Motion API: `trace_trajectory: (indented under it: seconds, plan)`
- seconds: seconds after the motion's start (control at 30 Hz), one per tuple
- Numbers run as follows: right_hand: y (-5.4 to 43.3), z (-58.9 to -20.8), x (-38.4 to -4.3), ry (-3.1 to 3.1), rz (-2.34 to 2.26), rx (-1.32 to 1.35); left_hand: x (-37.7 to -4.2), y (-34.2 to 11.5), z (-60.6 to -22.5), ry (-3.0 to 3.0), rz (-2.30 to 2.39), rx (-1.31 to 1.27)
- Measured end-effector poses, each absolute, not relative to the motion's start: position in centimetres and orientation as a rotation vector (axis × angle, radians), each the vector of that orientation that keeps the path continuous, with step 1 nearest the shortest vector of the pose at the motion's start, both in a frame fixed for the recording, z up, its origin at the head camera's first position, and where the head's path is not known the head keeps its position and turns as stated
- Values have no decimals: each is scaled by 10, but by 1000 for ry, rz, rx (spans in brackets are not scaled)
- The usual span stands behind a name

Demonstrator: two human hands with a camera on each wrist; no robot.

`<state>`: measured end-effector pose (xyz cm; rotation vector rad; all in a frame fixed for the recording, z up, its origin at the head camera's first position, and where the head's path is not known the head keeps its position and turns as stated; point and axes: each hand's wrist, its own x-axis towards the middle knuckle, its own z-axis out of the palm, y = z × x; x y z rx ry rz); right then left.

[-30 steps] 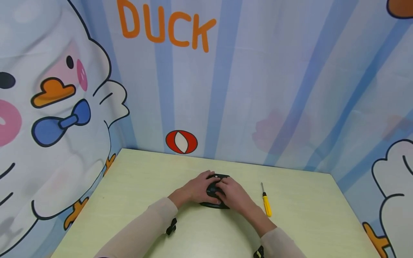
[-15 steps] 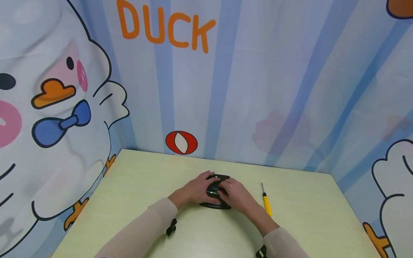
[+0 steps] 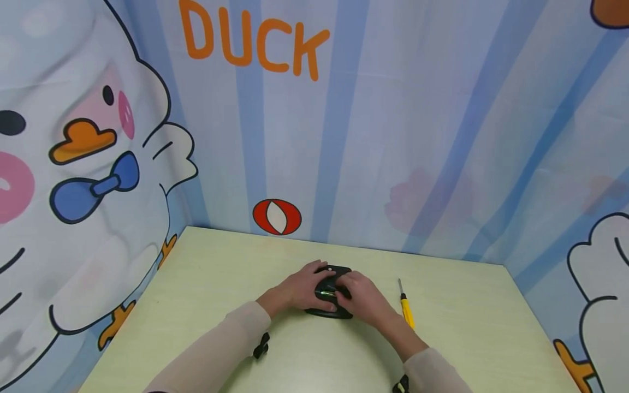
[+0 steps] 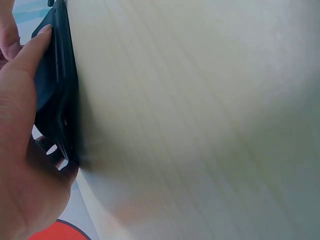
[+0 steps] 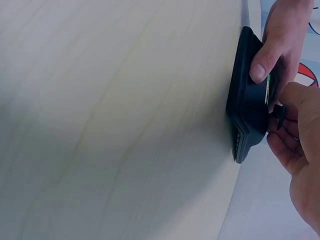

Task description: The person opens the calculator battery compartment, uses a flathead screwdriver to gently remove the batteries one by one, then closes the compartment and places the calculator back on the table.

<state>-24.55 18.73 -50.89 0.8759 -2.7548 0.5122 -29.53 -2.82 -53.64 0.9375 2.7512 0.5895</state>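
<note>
on the pale worktop (image 3: pixel 221 256), roughly mid-width: black plastic device (image 3: pixel 324 286), flared base flat on the surface, between both hands. exact type unclear. left hand (image 3: pixel 303 287) grips it across the body, thumb on the near side, fingers over the far edge. right hand (image 3: pixel 365 297) is at the device's right side, grip narrow, pinching a small black plastic piece (image 5: pixel 280 117) between thumb and fingers; whether the piece is fully off the device, can't tell. beside the right thumb, a slot shows a green-gold strip (image 5: pixel 268 89), too small to identify. yellow-handled screwdriver (image 3: pixel 406 310) lies apart, right of the right hand, shaft pointing away from the person. light beige sleeves (image 3: pixel 211 346) on both arms. behind: striped blue curtain (image 3: pixel 295 136), orange lettering (image 3: pixel 273 67), cartoon duck in bow tie (image 3: pixel 105 186) at left.
</note>
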Motion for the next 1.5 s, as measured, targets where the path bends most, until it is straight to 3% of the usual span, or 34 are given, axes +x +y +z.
trace_trajectory:
  seconds: [1.5]
  plan:
    - [243,-512,-251,-2742,502,736,-297,-28,-538,2735,578,893]
